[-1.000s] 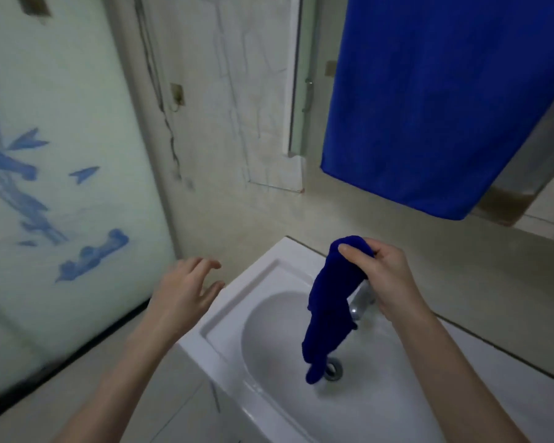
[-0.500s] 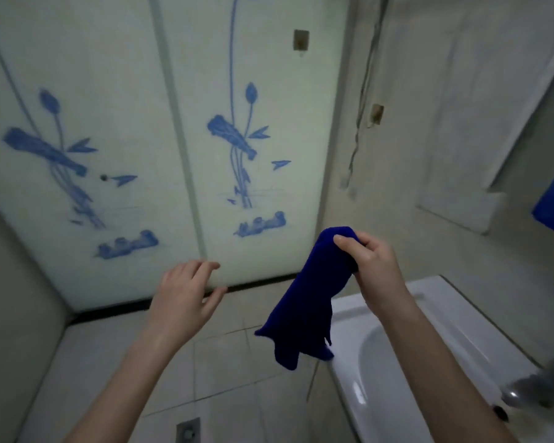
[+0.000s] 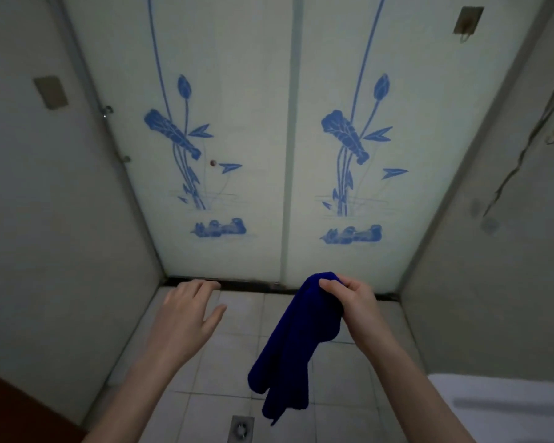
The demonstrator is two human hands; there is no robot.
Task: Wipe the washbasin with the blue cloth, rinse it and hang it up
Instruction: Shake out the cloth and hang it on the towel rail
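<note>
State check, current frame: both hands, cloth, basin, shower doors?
right hand: pinches the top of the dark blue cloth.
dark blue cloth: hangs limp over the tiled floor.
left hand: open, holds nothing.
white ceramic washbasin: only a corner shows; cloth is off it.
frosted glass doors with blue lotus print: look shut.

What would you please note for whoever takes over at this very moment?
Left hand: open and empty, above the floor.
Right hand: grips the cloth by its top. The cloth hangs free over the floor, left of the basin.
Done: the cloth is clear of the basin. This view cannot show whether wiping and rinsing are finished.
Left: hang the cloth up.
</note>
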